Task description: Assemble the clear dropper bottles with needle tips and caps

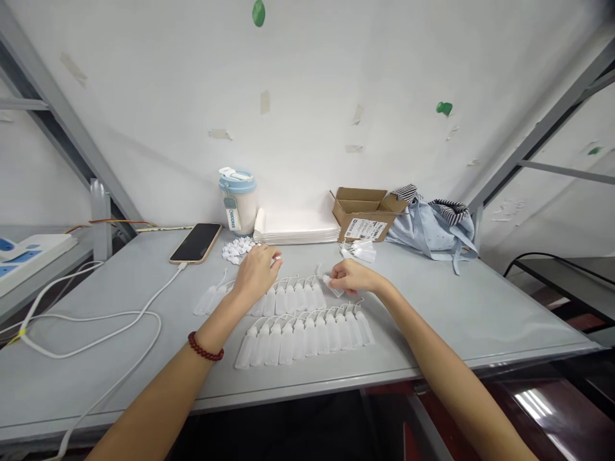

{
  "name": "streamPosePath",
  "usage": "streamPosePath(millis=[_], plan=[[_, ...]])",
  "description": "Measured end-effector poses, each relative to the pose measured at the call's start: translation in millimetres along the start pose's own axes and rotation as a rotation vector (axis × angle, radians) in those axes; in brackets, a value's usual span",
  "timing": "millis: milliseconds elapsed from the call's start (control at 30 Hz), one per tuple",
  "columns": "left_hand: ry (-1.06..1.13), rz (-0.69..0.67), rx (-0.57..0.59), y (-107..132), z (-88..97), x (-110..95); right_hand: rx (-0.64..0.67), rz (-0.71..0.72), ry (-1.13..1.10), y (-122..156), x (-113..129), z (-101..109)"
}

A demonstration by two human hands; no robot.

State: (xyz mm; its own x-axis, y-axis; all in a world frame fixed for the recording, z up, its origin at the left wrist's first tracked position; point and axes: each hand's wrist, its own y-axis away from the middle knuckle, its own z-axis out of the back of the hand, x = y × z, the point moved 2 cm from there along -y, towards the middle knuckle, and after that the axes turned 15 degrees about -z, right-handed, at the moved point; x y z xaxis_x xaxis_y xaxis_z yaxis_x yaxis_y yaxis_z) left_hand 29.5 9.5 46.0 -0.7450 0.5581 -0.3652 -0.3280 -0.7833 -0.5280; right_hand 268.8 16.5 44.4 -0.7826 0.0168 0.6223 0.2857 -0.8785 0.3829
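Observation:
My right hand pinches a small translucent plastic bottle with a white top, tilted at the right end of the back row of bottles. My left hand hovers over that same row, its fingers closed on a small white piece that is mostly hidden. Nearer the front edge lies another row of like bottles, side by side with thin white loops at their tops. Behind my left hand is a heap of small white round pieces. My left wrist and hand cover part of the back row.
At the back stand a blue-lidded cup, a stack of white sheets and an open cardboard box, with several tagged white pieces before it. A folded blue cloth lies right. Left are a phone and its white cable.

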Motion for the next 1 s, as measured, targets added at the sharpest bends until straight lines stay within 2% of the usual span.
streamPosePath(millis=[167,333,467,600,767,900,1000], plan=[[0.214,0.059,-0.029,-1,0.7,-6,-0.216,0.142,-0.102,-2,2,5],[0.487,0.092,-0.033,-2,-3.5,-18,-0.357,0.294,-0.166,2,12,1],[0.653,0.119,-0.015,-1,-5.3,-27,-0.388,0.410,-0.207,7,19,-3],[0.770,0.121,0.003,-1,-1.6,-35,-0.342,0.385,-0.302,8,21,-10],[0.816,0.077,-0.044,1,1.7,-42,-0.376,0.379,-0.286,7,21,-16],[0.720,0.080,-0.148,2,-0.2,-44,-0.415,0.389,-0.231,7,20,-16],[0.679,0.100,-0.177,2,-2.6,-44,-0.423,0.389,-0.229,6,19,-16]])
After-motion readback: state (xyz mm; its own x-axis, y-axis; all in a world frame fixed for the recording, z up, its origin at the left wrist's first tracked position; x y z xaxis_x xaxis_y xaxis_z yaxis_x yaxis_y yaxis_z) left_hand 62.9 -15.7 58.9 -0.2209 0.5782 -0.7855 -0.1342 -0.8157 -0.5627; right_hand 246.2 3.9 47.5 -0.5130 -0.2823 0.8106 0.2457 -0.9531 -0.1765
